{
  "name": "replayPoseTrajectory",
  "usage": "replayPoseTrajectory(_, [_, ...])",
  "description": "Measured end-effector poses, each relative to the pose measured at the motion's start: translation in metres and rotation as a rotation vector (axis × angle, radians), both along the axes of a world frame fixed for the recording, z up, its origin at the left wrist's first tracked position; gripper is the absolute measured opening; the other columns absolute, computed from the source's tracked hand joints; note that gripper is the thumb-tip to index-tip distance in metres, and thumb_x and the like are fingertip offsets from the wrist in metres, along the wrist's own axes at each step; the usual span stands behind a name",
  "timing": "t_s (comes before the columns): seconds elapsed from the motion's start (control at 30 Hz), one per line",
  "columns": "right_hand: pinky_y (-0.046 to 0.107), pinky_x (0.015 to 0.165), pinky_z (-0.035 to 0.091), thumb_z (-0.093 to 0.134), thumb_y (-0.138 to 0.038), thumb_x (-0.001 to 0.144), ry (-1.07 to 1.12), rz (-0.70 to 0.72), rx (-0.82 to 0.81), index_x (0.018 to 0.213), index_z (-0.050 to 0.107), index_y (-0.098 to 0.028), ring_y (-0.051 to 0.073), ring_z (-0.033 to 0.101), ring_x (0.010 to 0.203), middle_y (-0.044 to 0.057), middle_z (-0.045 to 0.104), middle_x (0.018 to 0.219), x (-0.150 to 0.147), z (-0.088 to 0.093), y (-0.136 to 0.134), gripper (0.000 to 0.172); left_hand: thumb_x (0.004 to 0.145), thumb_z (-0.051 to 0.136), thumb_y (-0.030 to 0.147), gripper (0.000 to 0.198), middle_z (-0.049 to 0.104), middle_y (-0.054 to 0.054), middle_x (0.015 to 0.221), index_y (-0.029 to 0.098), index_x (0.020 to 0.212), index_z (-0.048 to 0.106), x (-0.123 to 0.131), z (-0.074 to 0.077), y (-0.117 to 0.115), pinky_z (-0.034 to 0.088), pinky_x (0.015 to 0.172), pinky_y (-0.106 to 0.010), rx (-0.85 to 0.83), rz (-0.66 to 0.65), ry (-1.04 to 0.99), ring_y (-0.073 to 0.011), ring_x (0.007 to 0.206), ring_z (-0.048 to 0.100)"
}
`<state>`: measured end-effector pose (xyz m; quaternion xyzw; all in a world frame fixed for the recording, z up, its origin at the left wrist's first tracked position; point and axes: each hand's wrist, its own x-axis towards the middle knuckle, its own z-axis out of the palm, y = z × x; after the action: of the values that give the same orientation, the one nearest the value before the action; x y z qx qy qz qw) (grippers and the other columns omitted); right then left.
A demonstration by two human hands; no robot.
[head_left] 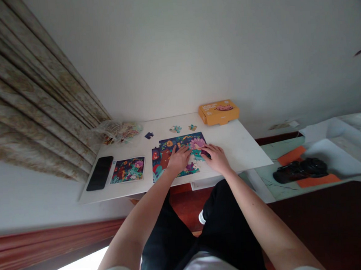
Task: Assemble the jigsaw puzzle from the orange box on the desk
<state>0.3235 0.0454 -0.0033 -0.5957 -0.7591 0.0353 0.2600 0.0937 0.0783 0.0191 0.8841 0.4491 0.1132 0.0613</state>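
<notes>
A colourful jigsaw puzzle (165, 154), mostly joined, lies near the front edge of the white table (242, 145). My left hand (178, 158) rests on its middle, fingers stretched out over the picture. At its right side my right hand (216, 157) lies with fingers extended, the tips touching the puzzle beside a pink creature. Whether a piece is under those fingertips I cannot tell. Behind the puzzle lie a dark blue loose piece (149, 135), a small cluster of teal pieces (175, 129) and another loose piece (192, 127). A printed reference picture (128, 170) is to the left.
A black phone (99, 173) lies at the table's left edge. Behind it is a clear plastic bag (122, 131) with colourful contents. An orange puzzle box (218, 112) stands at the back right. Off the table to the right is a dark bottle (300, 169).
</notes>
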Motion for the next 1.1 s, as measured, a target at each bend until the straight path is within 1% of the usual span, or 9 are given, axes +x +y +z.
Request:
replayPoseTrajectory(0.17, [0.055, 0.112, 0.043, 0.054, -0.039, 0.103, 0.001, 0.003, -0.009, 0.131, 0.071, -0.028, 0.032, 0.059, 0.133, 0.01, 0.066, 0.143, 0.001, -0.003, 0.0, 0.035, 0.109, 0.039, 0.041, 0.047, 0.051, -0.011, 0.16, 0.026, 0.15, 0.055, 0.002, 0.0, -0.01, 0.02, 0.127, -0.065, -0.04, 0.011, 0.036, -0.0292, 0.151, 0.043])
replayPoseTrajectory(0.3, [0.054, 0.113, 0.043, 0.053, -0.041, 0.103, 0.059, 0.022, 0.007, 0.129, 0.072, -0.026, 0.031, 0.06, 0.132, 0.01, 0.068, 0.141, 0.003, -0.004, 0.0, 0.036, 0.109, 0.035, 0.045, 0.05, 0.045, -0.008, 0.164, 0.03, 0.154, 0.05, -0.006, -0.002, -0.004, 0.021, 0.128, -0.062, -0.11, -0.025, 0.019, -0.0268, 0.154, 0.038])
replayPoseTrajectory(0.37, [0.051, 0.111, 0.046, 0.052, -0.042, 0.103, 0.128, 0.028, 0.02, 0.126, 0.073, -0.025, 0.03, 0.063, 0.126, 0.011, 0.071, 0.134, 0.005, -0.005, 0.001, 0.036, 0.108, 0.039, 0.043, 0.047, 0.05, -0.008, 0.161, 0.029, 0.15, 0.055, -0.019, -0.002, 0.01, 0.025, 0.128, -0.056, -0.089, -0.003, -0.058, -0.0249, 0.151, 0.042])
replayPoseTrajectory(0.43, [0.049, 0.108, 0.049, 0.05, -0.045, 0.103, 0.201, 0.012, 0.033, 0.12, 0.074, -0.023, 0.029, 0.065, 0.119, 0.012, 0.073, 0.125, 0.007, -0.006, 0.002, 0.036, 0.105, 0.045, 0.036, 0.043, 0.056, -0.011, 0.155, 0.024, 0.143, 0.062, -0.039, 0.0, 0.031, 0.031, 0.126, -0.049, -0.029, 0.105, -0.153, -0.0252, 0.146, 0.049])
replayPoseTrajectory(0.57, [0.049, 0.103, 0.052, 0.045, -0.05, 0.104, 0.283, -0.061, 0.062, 0.11, 0.075, -0.022, 0.031, 0.067, 0.11, 0.014, 0.075, 0.114, 0.009, -0.006, 0.006, 0.041, 0.094, 0.051, 0.018, 0.045, 0.06, -0.017, 0.147, 0.015, 0.137, 0.064, -0.09, 0.006, 0.082, 0.037, 0.123, -0.048, 0.03, 0.426, -0.222, -0.0302, 0.142, 0.051])
replayPoseTrajectory(0.7, [0.047, 0.101, 0.052, 0.045, -0.053, 0.104, 0.295, -0.096, 0.047, 0.105, 0.075, -0.022, 0.031, 0.067, 0.106, 0.014, 0.075, 0.111, 0.008, -0.005, 0.01, 0.043, 0.087, 0.053, 0.011, 0.052, 0.061, -0.02, 0.142, 0.013, 0.138, 0.06, -0.126, 0.007, 0.117, 0.04, 0.119, -0.047, -0.055, 0.594, -0.159, -0.0318, 0.138, 0.053])
replayPoseTrajectory(0.9, [0.046, 0.099, 0.052, 0.046, -0.053, 0.104, 0.296, -0.099, 0.047, 0.103, 0.074, -0.021, 0.03, 0.068, 0.103, 0.013, 0.075, 0.108, 0.008, -0.004, 0.012, 0.042, 0.089, 0.051, 0.01, 0.045, 0.064, -0.023, 0.133, 0.011, 0.133, 0.06, -0.135, 0.003, 0.139, 0.044, 0.11, -0.044, -0.136, 0.674, -0.123, -0.033, 0.129, 0.059])
replayPoseTrajectory(1.03, [0.045, 0.098, 0.052, 0.047, -0.052, 0.104, 0.287, -0.097, 0.041, 0.103, 0.073, -0.022, 0.03, 0.068, 0.103, 0.013, 0.075, 0.108, 0.009, -0.004, 0.012, 0.04, 0.084, 0.058, 0.01, 0.045, 0.067, -0.023, 0.128, 0.014, 0.129, 0.063, -0.138, 0.003, 0.15, 0.046, 0.104, -0.046, -0.152, 0.707, -0.126, -0.0357, 0.124, 0.061])
replayPoseTrajectory(1.1, [0.045, 0.098, 0.052, 0.047, -0.052, 0.104, 0.277, -0.098, 0.033, 0.104, 0.073, -0.022, 0.03, 0.068, 0.104, 0.012, 0.075, 0.109, 0.009, -0.005, 0.012, 0.04, 0.079, 0.064, 0.01, 0.047, 0.07, -0.022, 0.125, 0.015, 0.126, 0.064, -0.142, 0.005, 0.155, 0.047, 0.102, -0.047, -0.169, 0.722, -0.197, -0.0362, 0.12, 0.063])
